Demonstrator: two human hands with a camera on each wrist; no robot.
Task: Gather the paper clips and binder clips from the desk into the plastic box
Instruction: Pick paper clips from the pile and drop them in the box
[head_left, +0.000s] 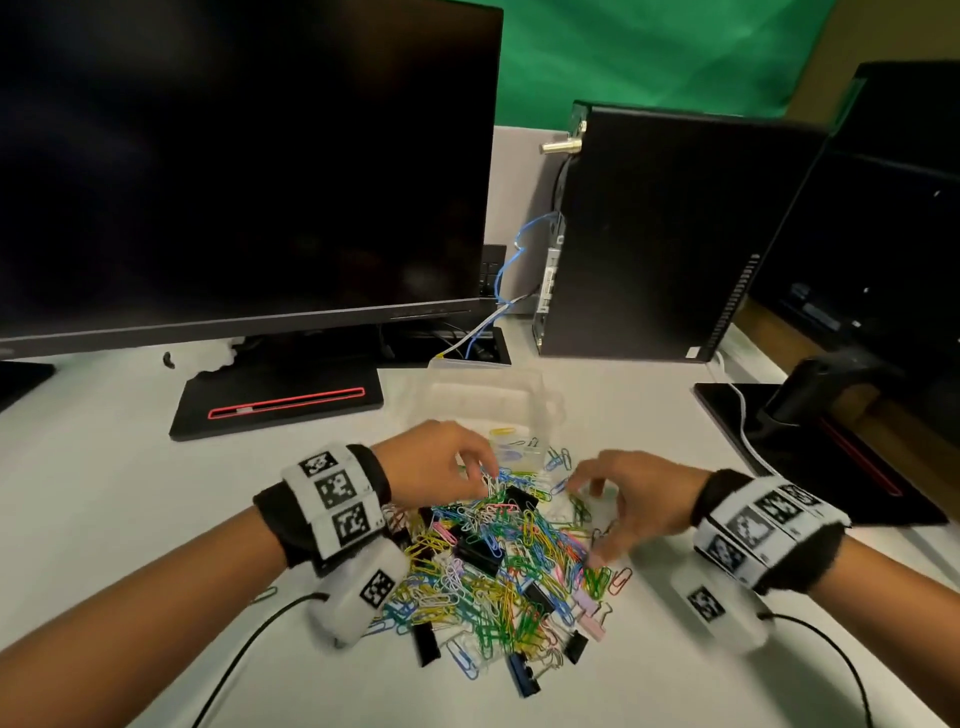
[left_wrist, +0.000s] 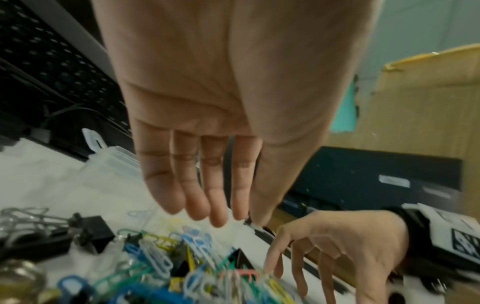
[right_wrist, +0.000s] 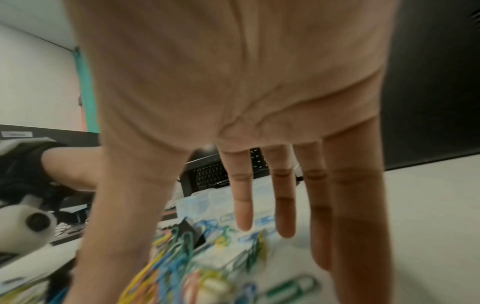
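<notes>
A heap of coloured paper clips (head_left: 498, 566) mixed with black binder clips (head_left: 522, 496) lies on the white desk (head_left: 104, 493) in front of me. Just behind the heap stands the clear plastic box (head_left: 488, 405), lid open, with a few clips inside. My left hand (head_left: 480, 475) hovers at the heap's far left edge; its fingers (left_wrist: 215, 216) point straight down and hold nothing. My right hand (head_left: 592, 519) is spread over the heap's right side, and its fingertips (left_wrist: 270, 265) touch the clips. The right wrist view shows straight, parted fingers (right_wrist: 285, 205) above the pile.
A large dark monitor (head_left: 234, 156) stands on a black base (head_left: 275, 400) at the back left. A black computer tower (head_left: 670, 234) is behind the box. To the right is a second monitor's base (head_left: 810, 447) with a white cable (head_left: 743, 415). Black wrist cables (head_left: 249, 644) trail toward me.
</notes>
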